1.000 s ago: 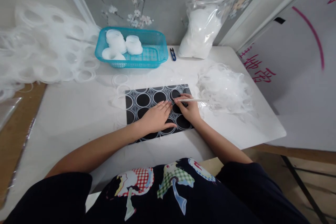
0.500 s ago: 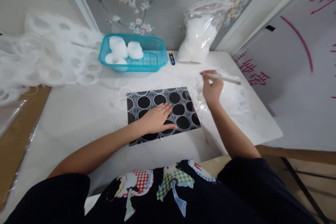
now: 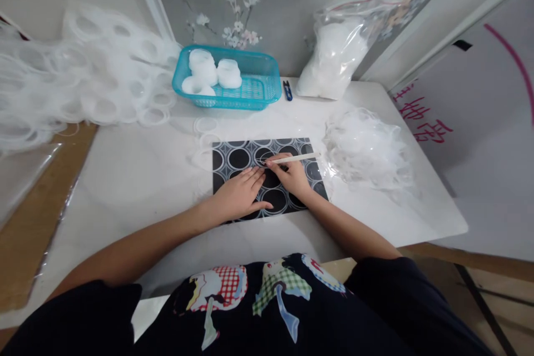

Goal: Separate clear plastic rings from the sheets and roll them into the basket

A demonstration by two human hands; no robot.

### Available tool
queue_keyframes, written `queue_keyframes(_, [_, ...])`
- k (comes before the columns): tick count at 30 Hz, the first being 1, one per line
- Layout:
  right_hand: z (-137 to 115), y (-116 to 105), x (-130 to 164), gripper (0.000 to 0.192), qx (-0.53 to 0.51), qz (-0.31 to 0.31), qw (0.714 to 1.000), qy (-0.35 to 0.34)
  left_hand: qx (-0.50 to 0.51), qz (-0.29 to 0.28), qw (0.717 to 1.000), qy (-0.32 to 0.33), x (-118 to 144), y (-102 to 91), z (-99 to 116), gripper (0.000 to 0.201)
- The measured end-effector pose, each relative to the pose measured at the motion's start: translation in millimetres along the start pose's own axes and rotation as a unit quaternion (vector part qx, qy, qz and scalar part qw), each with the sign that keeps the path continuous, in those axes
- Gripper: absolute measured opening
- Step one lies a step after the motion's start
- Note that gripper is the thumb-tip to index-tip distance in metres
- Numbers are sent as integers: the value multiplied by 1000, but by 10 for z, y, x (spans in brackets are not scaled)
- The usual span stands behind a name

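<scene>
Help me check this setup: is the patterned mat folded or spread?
Spread: the patterned mat lies flat on the white table, no fold visible, the left hand resting on it.

You have one bare left hand (image 3: pixel 240 194), one bare right hand (image 3: pixel 292 175), one slim white stick-shaped tool (image 3: pixel 298 157) and one black rectangular ring-patterned sheet (image 3: pixel 239 158) near the front edge of the white desk (image 3: pixel 137 178). Along its far edge, you have one turquoise plastic basket (image 3: pixel 233 102) with at least three rounded white bundles (image 3: pixel 229 73), one pair of dark-blue snips (image 3: pixel 287 91) and one clear zip bag (image 3: pixel 334 58).
</scene>
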State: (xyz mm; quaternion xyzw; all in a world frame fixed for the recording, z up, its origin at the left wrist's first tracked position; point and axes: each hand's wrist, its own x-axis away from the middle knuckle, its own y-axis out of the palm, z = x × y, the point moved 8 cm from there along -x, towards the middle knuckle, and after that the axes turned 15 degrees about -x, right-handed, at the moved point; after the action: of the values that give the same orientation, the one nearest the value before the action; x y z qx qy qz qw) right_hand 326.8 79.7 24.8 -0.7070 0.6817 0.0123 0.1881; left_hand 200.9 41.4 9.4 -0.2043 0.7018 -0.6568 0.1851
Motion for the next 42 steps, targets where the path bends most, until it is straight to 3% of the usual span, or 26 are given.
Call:
queue_keyframes(15, [-8, 6, 36, 21, 40, -7, 999, 8, 9, -10, 1000, 10, -3, -8, 1, 85])
queue_keyframes(21, [-162, 229, 201, 14, 192, -63, 976, -78, 42, -16, 999, 5, 48, -18, -11, 91])
queue_keyframes(23, [-162, 191, 121, 14, 240, -79, 963, -92, 40, -20, 999, 10, 59, -9, -1, 97])
queue_keyframes(25, [-163, -103, -96, 14, 257, -9, 962, -94, 42, -29, 999, 14, 65, 2, 4, 101])
queue_keyframes(28, [-213, -840, -368, 25, 206, 241, 944, -96, 58, -56, 997, 18, 63, 17, -13, 100])
queue_keyframes(30, [-210, -1017, -478, 25, 162, 277, 943, -87, 70, -72, 995, 19, 58, 4, -42, 98])
queue_keyframes(32, [-205, -921, -526, 23, 111, 236, 963, -69, 81, -69, 994, 20, 60, -40, -75, 90])
queue_keyframes(36, [-198, -284, -450, 22, -1, 89, 996, -30, 80, -26, 996, -1, 141, -158, -148, 81])
queue_keyframes(39, [-189, 235, -371, 23, -58, -29, 998, -13, 44, -4, 998, -51, 288, -183, -236, 86])
queue_keyframes(42, [-161, 559, -306, 25, -92, -89, 992, -1, 13, -1, 997, -80, 451, -147, -304, 90])
